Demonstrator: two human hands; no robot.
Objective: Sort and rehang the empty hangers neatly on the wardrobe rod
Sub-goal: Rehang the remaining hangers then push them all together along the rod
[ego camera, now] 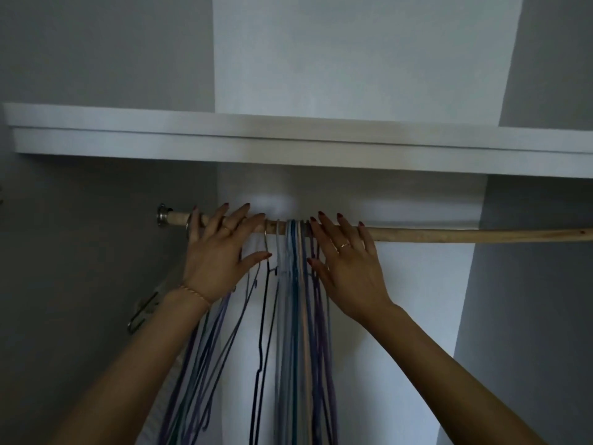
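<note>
The left hand (214, 252) and right hand (348, 255) were laid flat, fingers spread, against the rod (449, 235), with the hangers (293, 284) bunched between them.

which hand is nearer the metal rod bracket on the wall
Left. The left hand lies on the rod just beside the bracket; the right hand is further along, past the hangers.

White shelf (288, 139) w/ grey wardrobe walls (80, 252), dim light.
</note>
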